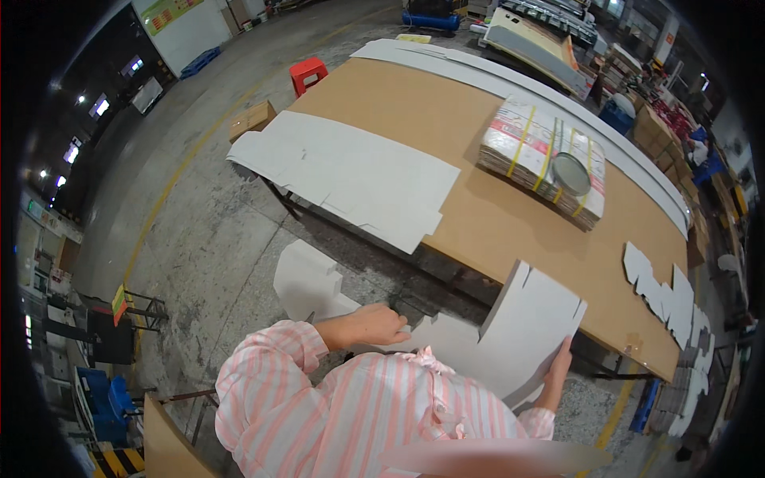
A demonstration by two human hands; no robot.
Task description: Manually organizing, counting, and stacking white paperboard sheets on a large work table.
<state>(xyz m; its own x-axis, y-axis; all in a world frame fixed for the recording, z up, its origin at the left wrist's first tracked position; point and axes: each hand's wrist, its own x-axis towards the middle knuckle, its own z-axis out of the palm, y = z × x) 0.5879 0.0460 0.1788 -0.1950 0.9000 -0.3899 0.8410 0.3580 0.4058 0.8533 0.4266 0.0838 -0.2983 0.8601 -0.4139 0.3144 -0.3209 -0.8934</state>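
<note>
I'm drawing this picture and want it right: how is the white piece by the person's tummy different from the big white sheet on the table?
The white piece is off the table, with the right hand at its edge; the big sheet lies on the brown table, touched by no hand.

The white piece has deep notches; the big sheet has smaller cuts.

Both are pale and thin.

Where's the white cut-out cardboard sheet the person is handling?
In the head view, the sheet spans just below centre, between the pink-striped shirt and the brown-topped table, its right edge against the person's right hand.
</note>
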